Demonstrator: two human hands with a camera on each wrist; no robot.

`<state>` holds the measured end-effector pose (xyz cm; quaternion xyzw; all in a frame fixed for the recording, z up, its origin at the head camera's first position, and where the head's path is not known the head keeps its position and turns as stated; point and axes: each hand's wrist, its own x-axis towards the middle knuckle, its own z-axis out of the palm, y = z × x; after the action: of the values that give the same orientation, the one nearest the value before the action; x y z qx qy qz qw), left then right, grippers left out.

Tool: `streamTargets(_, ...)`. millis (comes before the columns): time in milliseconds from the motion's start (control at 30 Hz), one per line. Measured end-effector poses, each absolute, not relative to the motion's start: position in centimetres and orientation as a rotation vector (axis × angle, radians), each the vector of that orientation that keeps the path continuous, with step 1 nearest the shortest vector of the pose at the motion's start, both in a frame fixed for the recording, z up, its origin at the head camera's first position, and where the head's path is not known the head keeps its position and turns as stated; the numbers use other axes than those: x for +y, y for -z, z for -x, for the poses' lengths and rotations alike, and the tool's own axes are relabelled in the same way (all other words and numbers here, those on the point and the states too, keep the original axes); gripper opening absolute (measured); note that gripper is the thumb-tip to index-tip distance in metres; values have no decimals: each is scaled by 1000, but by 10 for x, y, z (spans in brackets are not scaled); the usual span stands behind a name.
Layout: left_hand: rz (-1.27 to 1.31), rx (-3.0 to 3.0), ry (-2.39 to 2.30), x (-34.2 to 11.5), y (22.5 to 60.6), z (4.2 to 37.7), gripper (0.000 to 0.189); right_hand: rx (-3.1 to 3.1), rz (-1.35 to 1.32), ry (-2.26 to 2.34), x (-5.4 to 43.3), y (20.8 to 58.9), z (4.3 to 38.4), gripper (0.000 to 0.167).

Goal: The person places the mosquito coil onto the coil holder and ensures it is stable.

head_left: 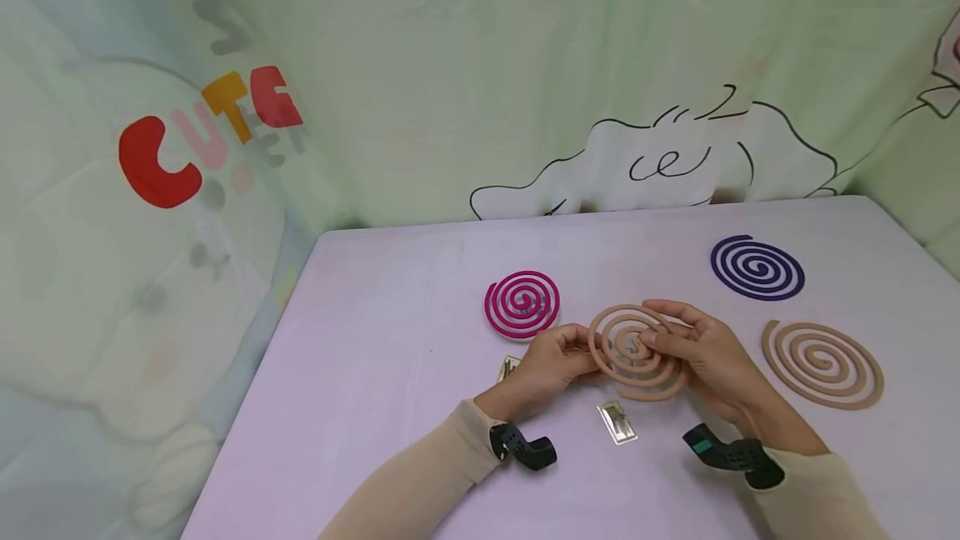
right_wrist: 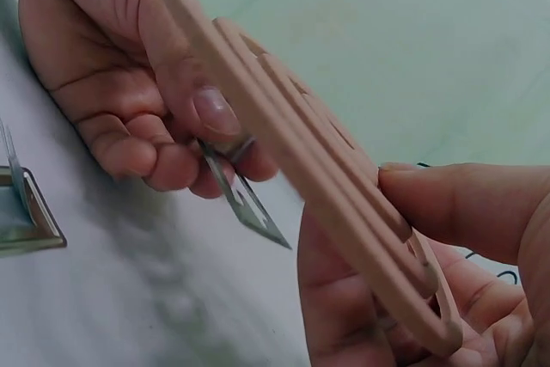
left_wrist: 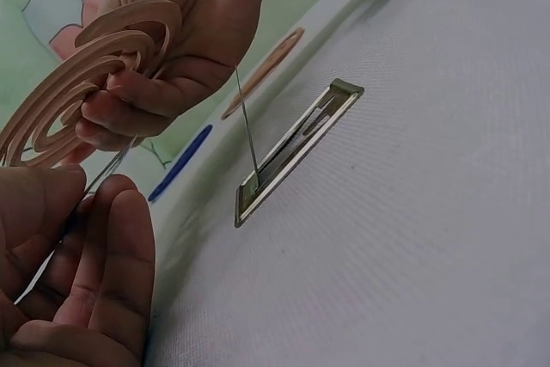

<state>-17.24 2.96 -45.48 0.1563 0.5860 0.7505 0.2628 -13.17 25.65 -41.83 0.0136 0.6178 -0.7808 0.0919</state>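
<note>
A tan mosquito coil (right_wrist: 284, 148) is pinched between the thumb and fingers of my right hand (head_left: 705, 352), raised above the table and tilted. My left hand (head_left: 551, 365) is close by at the coil's left side. Between its thumb and fingers it holds a thin metal coil stand (right_wrist: 249, 212), seen in the right wrist view below the coil. Whether the stand touches the coil I cannot tell. Below the hands a second metal stand (head_left: 617, 422) lies on the table, with a thin prong standing up in the left wrist view.
Another metal stand (head_left: 508, 367) is partly hidden behind the left hand. A pink coil (head_left: 558, 303) lies beyond that hand. At the right are a dark blue coil (head_left: 761, 268) and another tan coil (head_left: 879, 375). The pale table (head_left: 360, 390) meets printed cloth behind.
</note>
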Motion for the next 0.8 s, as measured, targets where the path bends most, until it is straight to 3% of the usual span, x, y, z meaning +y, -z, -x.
streamTargets(800,-419,1776,-1951,30,453,173,23,1829,-35,2311,239,414,136,34)
